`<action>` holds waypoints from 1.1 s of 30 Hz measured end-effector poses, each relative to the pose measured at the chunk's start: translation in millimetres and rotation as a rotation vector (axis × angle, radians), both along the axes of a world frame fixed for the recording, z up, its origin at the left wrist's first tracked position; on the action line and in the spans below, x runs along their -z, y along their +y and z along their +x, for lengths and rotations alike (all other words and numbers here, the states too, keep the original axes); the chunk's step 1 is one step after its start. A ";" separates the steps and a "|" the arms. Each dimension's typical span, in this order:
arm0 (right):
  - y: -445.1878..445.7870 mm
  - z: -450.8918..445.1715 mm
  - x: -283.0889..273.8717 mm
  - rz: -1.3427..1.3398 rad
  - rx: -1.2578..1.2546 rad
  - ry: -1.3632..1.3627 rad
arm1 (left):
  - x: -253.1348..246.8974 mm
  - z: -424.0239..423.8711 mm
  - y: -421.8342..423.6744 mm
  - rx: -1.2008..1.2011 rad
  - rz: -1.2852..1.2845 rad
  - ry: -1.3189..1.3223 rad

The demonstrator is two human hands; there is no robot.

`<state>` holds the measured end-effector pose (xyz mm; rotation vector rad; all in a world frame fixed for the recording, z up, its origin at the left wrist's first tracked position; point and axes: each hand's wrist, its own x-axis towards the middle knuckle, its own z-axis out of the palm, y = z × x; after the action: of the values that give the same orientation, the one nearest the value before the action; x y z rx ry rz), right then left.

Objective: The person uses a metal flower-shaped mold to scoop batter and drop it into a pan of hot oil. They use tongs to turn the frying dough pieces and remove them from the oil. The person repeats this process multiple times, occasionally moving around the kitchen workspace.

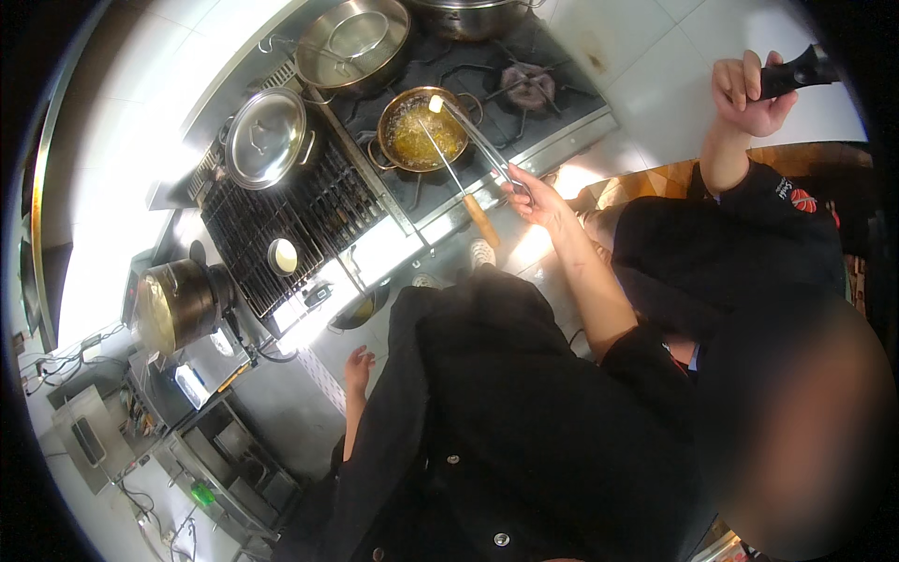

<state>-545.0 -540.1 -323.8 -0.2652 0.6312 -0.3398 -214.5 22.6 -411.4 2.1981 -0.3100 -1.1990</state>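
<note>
Metal tongs [484,144] are in my right hand [535,197], with a pale yellow piece of food [436,104] between their tips over a two-handled pan [421,129]. Bubbling yellow oil fills that pan on the gas stove. A thin metal tool with a wooden handle [481,219] leans across its rim, the handle past the stove's front edge. Away from the stove, my left hand [359,365] hangs low at my side, fingers partly bent, holding nothing visible.
Left of the pan are a grill grate [253,232] with a small bowl [282,257], a lidded pot [267,138] and a large pot [175,305]. A pan with strainers [351,46] stands behind. At right, a co-worker's hand [751,95] grips a black handle [797,74].
</note>
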 end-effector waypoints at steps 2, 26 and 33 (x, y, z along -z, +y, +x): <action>0.8 -0.5 3.0 0.033 0.008 -0.009 | 2.5 -1.2 -1.0 0.020 -0.016 0.000; 14.2 -11.0 36.8 0.098 0.027 -0.151 | -80.0 -22.9 -105.6 0.277 0.069 -0.034; 15.0 -11.8 31.0 0.102 0.013 -0.121 | -128.9 -24.4 -226.1 0.264 -0.157 -0.369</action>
<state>-556.7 -525.1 -354.8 -0.1415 0.5292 -0.3326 -238.9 -203.5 -282.5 2.2795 -0.8390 -0.8544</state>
